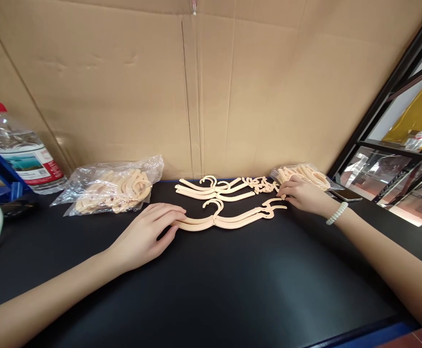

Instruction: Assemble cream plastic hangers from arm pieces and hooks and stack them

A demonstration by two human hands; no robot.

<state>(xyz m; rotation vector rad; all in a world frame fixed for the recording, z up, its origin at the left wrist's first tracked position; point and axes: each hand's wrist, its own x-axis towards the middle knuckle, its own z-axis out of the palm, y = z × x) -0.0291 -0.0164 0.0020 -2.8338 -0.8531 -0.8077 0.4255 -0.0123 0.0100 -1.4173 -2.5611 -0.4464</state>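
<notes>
My left hand [148, 235] closes its fingers and thumb on the left end of a beige plastic clothes hanger [196, 224], which lies on the black table with its hook pointing away. At the hanger's right end lie loose curved beige pieces [270, 207]. My right hand [303, 195] has its fingertips together just beyond those pieces, beside a pile of small beige parts [261, 184]. Whatever its fingertips hold is too small to make out. Behind the front hanger more beige hangers [216, 192] lie stacked, their hooks also away from me.
A clear plastic bag of beige hanger parts [111, 191] lies at the left, and another bag [307, 175] sits behind my right hand. A phone [346, 195] lies at the right. A large water bottle [24, 150] stands far left. A cardboard wall [123, 82] closes off the back.
</notes>
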